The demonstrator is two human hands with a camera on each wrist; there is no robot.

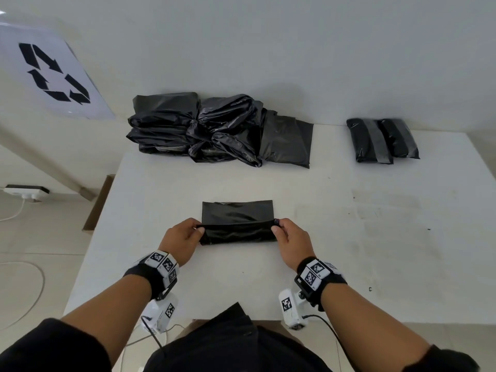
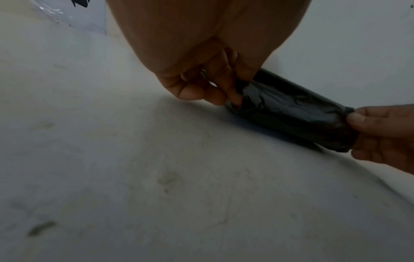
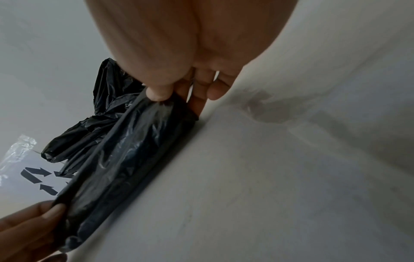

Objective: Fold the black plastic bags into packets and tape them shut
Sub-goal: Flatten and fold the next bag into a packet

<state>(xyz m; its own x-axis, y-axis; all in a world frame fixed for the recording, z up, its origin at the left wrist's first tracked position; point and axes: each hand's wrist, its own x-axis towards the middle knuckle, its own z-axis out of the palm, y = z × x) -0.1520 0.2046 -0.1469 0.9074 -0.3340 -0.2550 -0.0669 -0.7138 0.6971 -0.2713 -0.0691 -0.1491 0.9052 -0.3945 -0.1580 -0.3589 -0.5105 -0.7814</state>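
A half-folded black plastic bag [image 1: 237,221] lies on the white table [image 1: 241,285] in front of me. Its near part is rolled over into a thick fold [image 2: 291,109] [image 3: 121,159], and its far part still lies flat. My left hand [image 1: 185,237] pinches the fold's left end between thumb and fingers. My right hand [image 1: 288,237] pinches the right end the same way. Both ends are lifted slightly off the table. A heap of loose black bags [image 1: 214,127] sits at the back of the table. Two taped packets [image 1: 382,140] lie at the back right.
A clear sheet printed with a recycling symbol [image 1: 53,73] leans against the wall at the left. A white power strip [image 1: 25,190] and cables lie on the floor to the left. The table's right half carries faint stains [image 1: 386,208].
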